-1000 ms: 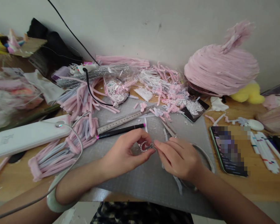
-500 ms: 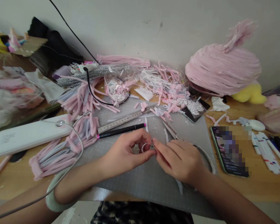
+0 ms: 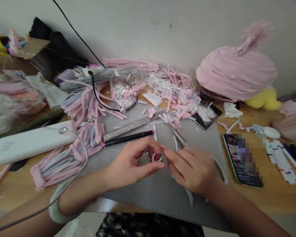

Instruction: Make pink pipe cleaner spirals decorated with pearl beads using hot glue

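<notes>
Both of my hands meet over the grey cutting mat [image 3: 150, 194]. My left hand [image 3: 130, 163] pinches a small loop of white pearl beads [image 3: 156, 157] between thumb and fingers. My right hand [image 3: 191, 168] is closed against the same bead loop from the right, its fingertips pinched at the wire end. Just behind my fingers lie a black pen with pink ends [image 3: 127, 138], a metal ruler [image 3: 130, 126] and a pair of scissors [image 3: 180, 137].
Pink pipe cleaners [image 3: 64, 161] and bags of beads [image 3: 123, 93] crowd the back of the wooden desk. A white power bank [image 3: 32, 142] lies left, a phone [image 3: 241, 159] right. A pink ribbed hat shape [image 3: 236, 70] stands at the back right.
The bead loop has turned a little between my fingers and my right fingertips have shifted slightly left along it. Everything else on the desk stays put.
</notes>
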The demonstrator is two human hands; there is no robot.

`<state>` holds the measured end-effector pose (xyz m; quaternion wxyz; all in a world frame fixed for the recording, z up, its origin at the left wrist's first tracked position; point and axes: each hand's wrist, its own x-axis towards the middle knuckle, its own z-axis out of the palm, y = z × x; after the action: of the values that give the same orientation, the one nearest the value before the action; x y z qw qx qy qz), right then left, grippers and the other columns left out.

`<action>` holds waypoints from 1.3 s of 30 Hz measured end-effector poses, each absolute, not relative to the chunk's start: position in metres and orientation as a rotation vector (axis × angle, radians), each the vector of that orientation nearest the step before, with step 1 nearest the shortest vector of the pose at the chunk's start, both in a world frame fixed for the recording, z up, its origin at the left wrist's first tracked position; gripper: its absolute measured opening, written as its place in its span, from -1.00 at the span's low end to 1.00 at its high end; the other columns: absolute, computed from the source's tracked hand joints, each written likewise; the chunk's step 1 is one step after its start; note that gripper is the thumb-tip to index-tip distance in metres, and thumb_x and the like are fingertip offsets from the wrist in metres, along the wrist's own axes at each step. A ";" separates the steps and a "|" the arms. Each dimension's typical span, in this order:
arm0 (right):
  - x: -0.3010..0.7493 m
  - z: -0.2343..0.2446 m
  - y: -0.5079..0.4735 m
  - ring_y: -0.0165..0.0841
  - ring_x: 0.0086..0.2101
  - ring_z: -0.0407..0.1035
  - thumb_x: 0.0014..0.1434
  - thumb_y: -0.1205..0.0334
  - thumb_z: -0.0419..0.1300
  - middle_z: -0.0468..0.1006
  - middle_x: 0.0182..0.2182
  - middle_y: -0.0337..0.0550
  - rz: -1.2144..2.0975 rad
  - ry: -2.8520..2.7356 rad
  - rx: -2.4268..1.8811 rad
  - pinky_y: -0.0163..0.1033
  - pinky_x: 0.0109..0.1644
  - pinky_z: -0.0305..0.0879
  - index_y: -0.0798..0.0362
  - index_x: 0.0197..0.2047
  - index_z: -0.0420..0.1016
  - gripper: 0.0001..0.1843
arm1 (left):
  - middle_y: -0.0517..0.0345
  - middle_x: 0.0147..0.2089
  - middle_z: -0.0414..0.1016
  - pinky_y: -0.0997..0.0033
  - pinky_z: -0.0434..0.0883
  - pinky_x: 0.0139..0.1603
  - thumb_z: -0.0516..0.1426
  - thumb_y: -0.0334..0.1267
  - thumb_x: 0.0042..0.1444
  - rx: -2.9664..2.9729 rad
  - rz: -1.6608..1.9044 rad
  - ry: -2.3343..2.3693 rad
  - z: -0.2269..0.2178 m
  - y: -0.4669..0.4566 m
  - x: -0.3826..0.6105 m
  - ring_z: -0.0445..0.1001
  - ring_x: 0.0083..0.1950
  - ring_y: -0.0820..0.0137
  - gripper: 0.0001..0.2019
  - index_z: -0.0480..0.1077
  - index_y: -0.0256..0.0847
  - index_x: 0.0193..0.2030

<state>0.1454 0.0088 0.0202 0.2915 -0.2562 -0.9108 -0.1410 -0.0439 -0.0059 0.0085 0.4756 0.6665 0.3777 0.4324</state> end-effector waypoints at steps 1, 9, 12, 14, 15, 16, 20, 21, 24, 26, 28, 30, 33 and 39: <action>0.146 0.020 0.009 -0.44 -0.63 0.24 0.11 0.37 0.11 0.36 -0.68 -0.29 -0.387 -2.422 -0.685 -0.27 -0.57 0.10 0.19 -0.17 0.51 -0.77 | 0.18 -0.40 0.36 0.53 0.33 -0.37 0.19 -0.21 0.02 1.583 1.059 0.904 0.009 -0.006 -0.044 0.33 -0.38 0.50 -0.82 0.28 -0.24 -0.32; 0.143 0.013 0.013 -0.40 -0.43 0.39 0.14 0.41 0.06 0.53 -0.43 -0.13 0.167 -2.298 -0.806 -0.30 -0.37 0.34 0.14 -0.13 0.43 -0.77 | 0.19 -0.42 0.39 0.52 0.36 -0.35 0.26 -0.19 -0.07 1.551 1.079 0.921 0.002 -0.001 -0.044 0.34 -0.40 0.50 -0.75 0.30 -0.24 -0.36; 0.142 0.014 0.014 -0.41 -0.36 0.42 0.10 0.43 0.09 0.55 -0.31 -0.09 0.490 -2.202 -0.861 -0.35 -0.37 0.36 0.11 -0.15 0.43 -0.77 | 0.17 -0.42 0.40 0.52 0.37 -0.37 0.25 -0.16 -0.06 1.589 1.060 0.944 0.001 0.000 -0.044 0.35 -0.42 0.50 -0.75 0.30 -0.25 -0.37; 0.141 0.017 0.014 -0.44 -0.42 0.42 0.07 0.44 0.11 0.56 -0.34 -0.12 0.643 -2.162 -0.898 -0.39 -0.44 0.35 0.10 -0.19 0.46 -0.78 | 0.18 -0.43 0.40 0.52 0.37 -0.38 0.25 -0.16 -0.06 1.640 1.036 0.948 0.001 0.000 -0.045 0.36 -0.42 0.50 -0.76 0.31 -0.25 -0.38; 0.141 0.019 0.014 -0.45 -0.43 0.42 0.07 0.44 0.12 0.56 -0.35 -0.14 0.708 -2.145 -0.908 -0.39 -0.44 0.35 0.10 -0.21 0.47 -0.79 | 0.17 -0.44 0.40 0.52 0.36 -0.39 0.24 -0.18 -0.04 1.682 1.024 0.947 0.001 0.000 -0.045 0.37 -0.42 0.49 -0.78 0.32 -0.25 -0.39; 0.141 0.020 0.014 -0.45 -0.42 0.43 0.07 0.44 0.12 0.56 -0.37 -0.15 0.757 -2.130 -0.907 -0.39 -0.42 0.36 0.10 -0.24 0.49 -0.81 | 0.17 -0.44 0.41 0.53 0.36 -0.38 0.22 -0.22 -0.01 1.729 1.014 0.943 0.001 0.000 -0.046 0.38 -0.42 0.49 -0.83 0.33 -0.25 -0.39; 0.142 0.019 0.013 -0.41 -0.35 0.45 0.08 0.46 0.11 0.58 -0.37 -0.13 0.684 -2.116 -0.857 -0.31 -0.28 0.39 0.11 -0.28 0.52 -0.82 | 0.16 -0.41 0.45 0.56 0.35 -0.36 0.12 -0.35 0.09 1.858 1.000 0.944 0.002 0.000 -0.048 0.41 -0.40 0.51 -0.96 0.35 -0.26 -0.37; 0.142 0.018 0.013 -0.40 -0.34 0.45 0.08 0.46 0.11 0.58 -0.36 -0.12 0.612 -2.124 -0.844 -0.28 -0.25 0.39 0.12 -0.26 0.52 -0.81 | 0.16 -0.41 0.45 0.56 0.35 -0.36 0.12 -0.36 0.08 1.868 1.005 0.953 0.002 0.000 -0.048 0.41 -0.40 0.51 -0.97 0.35 -0.26 -0.37; 0.142 0.016 0.013 -0.38 -0.33 0.42 0.10 0.48 0.10 0.58 -0.32 -0.09 0.380 -2.179 -0.793 -0.21 -0.20 0.37 0.14 -0.21 0.50 -0.78 | 0.16 -0.41 0.44 0.56 0.36 -0.35 0.13 -0.38 0.06 1.900 1.007 0.989 0.003 -0.001 -0.048 0.41 -0.39 0.50 -0.98 0.34 -0.25 -0.35; 0.143 0.015 0.014 -0.37 -0.33 0.40 0.12 0.48 0.09 0.58 -0.30 -0.06 0.228 -2.221 -0.749 -0.19 -0.22 0.36 0.17 -0.16 0.49 -0.76 | 0.16 -0.40 0.45 0.53 0.36 -0.32 0.12 -0.40 0.05 1.922 1.005 0.998 0.004 -0.001 -0.048 0.42 -0.37 0.48 -0.97 0.34 -0.24 -0.34; 0.145 0.015 0.014 -0.35 -0.34 0.38 0.12 0.50 0.10 0.58 -0.29 -0.02 0.071 -2.263 -0.701 -0.20 -0.27 0.35 0.20 -0.13 0.47 -0.75 | 0.14 -0.37 0.44 0.50 0.36 -0.27 0.10 -0.41 0.05 1.890 1.034 0.989 0.005 -0.002 -0.049 0.41 -0.34 0.46 -0.95 0.33 -0.24 -0.31; 0.147 0.014 0.014 -0.33 -0.34 0.37 0.10 0.51 0.12 0.58 -0.28 0.01 -0.087 -2.312 -0.667 -0.20 -0.29 0.34 0.25 -0.10 0.46 -0.73 | 0.11 -0.32 0.42 0.45 0.36 -0.24 0.08 -0.37 0.09 1.768 1.093 0.952 0.006 -0.003 -0.049 0.41 -0.30 0.43 -0.93 0.31 -0.23 -0.25; 0.150 0.012 0.013 -0.30 -0.33 0.35 0.07 0.47 0.18 0.56 -0.19 0.03 -0.293 -2.360 -0.618 -0.18 -0.30 0.33 0.27 -0.02 0.42 -0.64 | 0.10 -0.30 0.38 0.44 0.37 -0.24 0.06 -0.23 0.15 1.490 1.147 0.868 0.007 -0.002 -0.047 0.39 -0.27 0.42 -0.87 0.26 -0.22 -0.21; 0.147 0.008 0.015 -0.29 -0.31 0.33 0.08 0.44 0.18 0.55 -0.15 0.00 -0.401 -2.392 -0.588 -0.17 -0.27 0.32 0.26 0.02 0.39 -0.61 | 0.23 -0.33 0.30 0.52 0.32 -0.27 0.23 -0.35 -0.02 1.232 1.127 0.755 0.004 0.000 -0.039 0.33 -0.29 0.50 -0.75 0.22 -0.20 -0.27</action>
<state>0.1469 0.0147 0.0076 0.3175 -0.2235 -0.9088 -0.1523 -0.0390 -0.0004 0.0045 0.6087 0.5335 0.3270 0.4878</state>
